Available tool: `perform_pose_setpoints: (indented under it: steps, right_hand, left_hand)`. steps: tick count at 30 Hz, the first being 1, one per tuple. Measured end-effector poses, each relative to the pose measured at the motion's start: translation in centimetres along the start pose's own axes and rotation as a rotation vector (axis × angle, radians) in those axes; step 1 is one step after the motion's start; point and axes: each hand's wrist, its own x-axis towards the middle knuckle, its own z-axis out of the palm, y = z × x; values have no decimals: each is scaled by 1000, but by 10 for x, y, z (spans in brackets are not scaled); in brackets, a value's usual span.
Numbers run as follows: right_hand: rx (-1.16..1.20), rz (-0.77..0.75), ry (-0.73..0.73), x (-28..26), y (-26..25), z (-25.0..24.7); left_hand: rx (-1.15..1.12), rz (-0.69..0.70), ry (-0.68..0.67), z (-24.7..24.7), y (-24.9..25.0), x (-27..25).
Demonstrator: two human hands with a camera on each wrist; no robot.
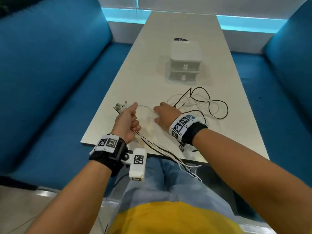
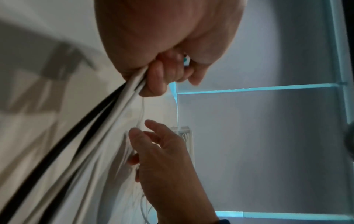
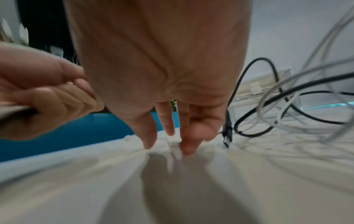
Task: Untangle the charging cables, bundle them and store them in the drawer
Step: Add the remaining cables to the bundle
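- Currently, a bunch of charging cables (image 1: 152, 142) is gripped in the left hand (image 1: 127, 123), fingers (image 2: 157, 78) curled.
- Right hand (image 1: 164, 115) is held over the worktop (image 1: 135, 68), fingers (image 3: 188, 136) straight, loosely spread.
- Loose cable loops (image 1: 209, 102) are seen before the drawer unit (image 1: 184, 65).

1. This looks like a booth seat in a café, canteen or lounge; which of them cannot be told.
2. A long, narrow pale table (image 1: 168, 53) runs away from the seated person.
3. Blue upholstered sofas (image 1: 50, 68) with tall padded backs flank it on both sides, booth-style.
4. At the far end a white wall (image 1: 236, 5) carries glowing cyan light strips (image 1: 249, 24), a decorative fit-out rather than a home finish.
5. A small white drawer unit (image 1: 184, 59) and loose cables (image 1: 202, 102) lie on the table.
6. Pale floor tiles (image 1: 22, 205) show at the lower left.
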Motion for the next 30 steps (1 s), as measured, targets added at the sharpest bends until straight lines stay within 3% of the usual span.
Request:
perform_pose_setpoints:
  steps: [4,8,13,24,30]
  right_hand:
    - [-59,101,63,3,-3,-2]
    - [135,123,14,-8,6,-15]
    - [282,16,47,-56,6,-31]
    - [307,90,-91,-89,31,-24]
    - [218,102,-85,-92,31,-27]
  left_hand:
    - [-60,5,86,-16,-11,5]
    - [-117,-30,123,-11,-25,7]
    - [-188,-27,48,13,-35,6]
    - [-488,14,-190,19,-31,-1]
    - [-419,40,-99,28,-31,-3]
